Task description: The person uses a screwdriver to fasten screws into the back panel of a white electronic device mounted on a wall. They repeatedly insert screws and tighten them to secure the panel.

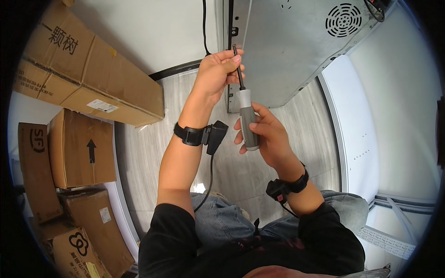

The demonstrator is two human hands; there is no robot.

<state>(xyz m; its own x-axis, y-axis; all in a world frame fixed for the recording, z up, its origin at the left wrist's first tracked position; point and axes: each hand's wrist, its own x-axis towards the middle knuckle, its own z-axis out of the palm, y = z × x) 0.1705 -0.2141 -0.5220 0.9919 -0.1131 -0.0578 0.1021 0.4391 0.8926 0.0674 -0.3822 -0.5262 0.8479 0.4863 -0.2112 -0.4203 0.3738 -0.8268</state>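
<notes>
A screwdriver point(249, 125) with a grey handle, a pale collar and a dark shaft points away from me, its tip at the edge of a grey metal cabinet point(282, 60). My right hand point(273, 136) is closed around the handle, thumb lying along its side. Further up, my left hand point(215, 74) pinches the shaft close to the tip between thumb and fingers. Something small sits at the tip, too small to make out. Several holes and slots line the cabinet edge beside it.
Cardboard boxes point(92, 69) stand stacked along the left. A black cable point(205, 28) hangs by the wall left of the cabinet. Round vent slots point(343, 20) mark the panel. Wrist straps point(190, 135) with trailing cables are on both my arms. Pale plank flooring point(148, 157) lies below.
</notes>
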